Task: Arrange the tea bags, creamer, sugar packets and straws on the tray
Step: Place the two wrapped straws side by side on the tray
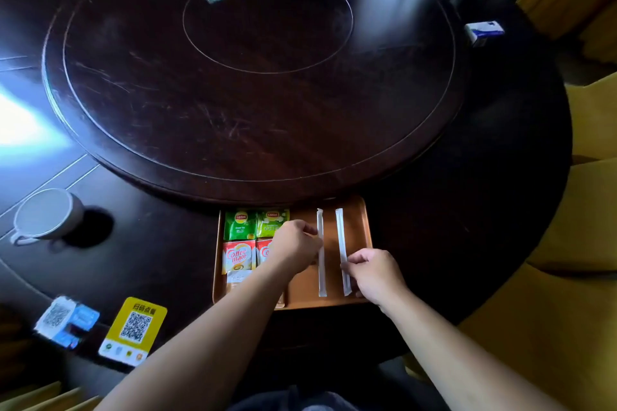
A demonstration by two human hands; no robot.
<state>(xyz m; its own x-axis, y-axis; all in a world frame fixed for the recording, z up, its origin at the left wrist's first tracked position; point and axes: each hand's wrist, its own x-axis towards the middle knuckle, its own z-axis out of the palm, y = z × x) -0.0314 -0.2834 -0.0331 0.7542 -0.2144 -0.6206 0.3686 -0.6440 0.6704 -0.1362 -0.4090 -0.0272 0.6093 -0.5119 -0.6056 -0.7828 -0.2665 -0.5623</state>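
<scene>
- Head view: you are looking down at the tray (362, 210) sitting at the near edge of the dark table (500, 210), tucked just under the turntable (253, 77) rim.
- Two green tea bags (240, 225) are lying side by side in the tray's far-left corner; two red creamer sachets (237, 256) are sitting just in front of them, the right one partly covered by your left hand (295, 243).
- Your left hand is curling its fingers against the left straw (321, 264), seemingly pinching it near its upper half.
- Your right hand (374, 272) is closing thumb and fingers on the right straw (341, 243) low down its length.
- Both straws are lying lengthwise and roughly parallel in the tray's right half, a little apart.
- Handling, as a judgement: the paper-wrapped straws are looking very light and thin, likely to bend or skate on the smooth tray, so you are better off nudging or pinching them near mid-length with light pressure.
- The sachets are looking flat and soft; edges are the place to take them.
- Hard to make out: a pale packet (238, 276) is peeking out beside your left forearm, possibly sugar, but its print is unreadable and the rest is hidden.
- The tray's near-left corner is covered by your arm.
</scene>
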